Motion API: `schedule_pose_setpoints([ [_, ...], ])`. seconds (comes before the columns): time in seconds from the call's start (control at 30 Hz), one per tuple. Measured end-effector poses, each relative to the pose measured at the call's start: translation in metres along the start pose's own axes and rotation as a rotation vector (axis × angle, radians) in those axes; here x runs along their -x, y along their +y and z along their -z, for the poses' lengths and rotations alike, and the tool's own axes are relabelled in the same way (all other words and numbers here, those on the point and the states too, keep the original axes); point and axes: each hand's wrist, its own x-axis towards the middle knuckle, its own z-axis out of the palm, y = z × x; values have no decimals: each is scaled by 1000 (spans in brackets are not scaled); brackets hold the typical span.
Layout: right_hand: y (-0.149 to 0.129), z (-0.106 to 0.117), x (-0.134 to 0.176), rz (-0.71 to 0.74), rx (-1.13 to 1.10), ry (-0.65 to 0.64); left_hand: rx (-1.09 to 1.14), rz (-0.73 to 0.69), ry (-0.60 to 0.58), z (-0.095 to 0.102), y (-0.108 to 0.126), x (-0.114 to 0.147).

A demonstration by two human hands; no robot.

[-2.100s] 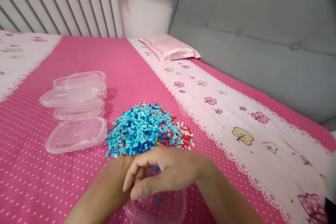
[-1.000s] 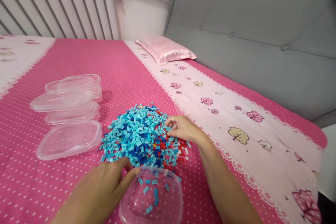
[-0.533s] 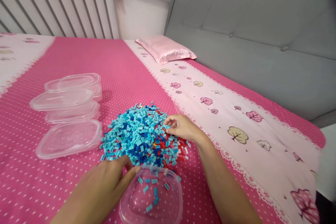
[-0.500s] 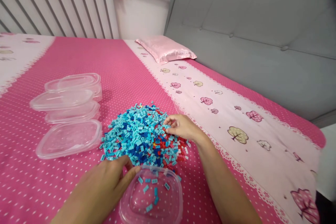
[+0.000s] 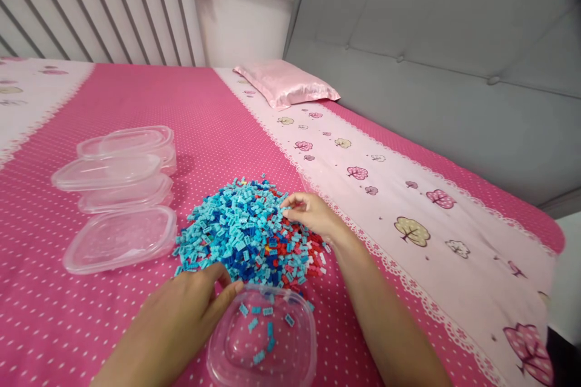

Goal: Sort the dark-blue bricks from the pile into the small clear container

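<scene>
A large heap of small toy bricks (image 5: 236, 230), mostly light blue with dark blue, red and a few white ones, lies on the bedspread. In front of it stands a clear plastic container (image 5: 261, 363) with several light blue bricks scattered in it. My left hand (image 5: 195, 302) is closed on the container's upper left rim, thumb along the edge and the other fingers curled. At the right side of the heap is my right hand (image 5: 313, 214), thumb and fingertips bent together in a pinch at the bricks. Whatever sits between those fingertips is too small to make out.
Left of the heap lie several clear plastic containers and lids (image 5: 120, 239) in a row. Further back is a pink pillow (image 5: 290, 84) beside a grey padded headboard (image 5: 431, 54). A white radiator (image 5: 100, 12) stands at the far left behind the pink bedspread (image 5: 181, 91).
My right hand has lifted slightly and shifted a little away from me at the heap's right side. My left hand and the container stay almost where they were.
</scene>
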Motion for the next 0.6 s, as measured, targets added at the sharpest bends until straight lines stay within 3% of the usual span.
schedule_pose_setpoints([
  [0.1,-1,-3,-1,-39,-187,20,-3,7,2,1,1,-1],
  [0.37,-4,3,-9,-250,-991,25,-13,12,8,1,2,1],
  [0.47,-7,3,-11,-360,-1115,0,-19,8,9,2,3,1],
  [0.6,-10,1,-9,-345,-1170,-24,-19,10,10,2,3,1],
])
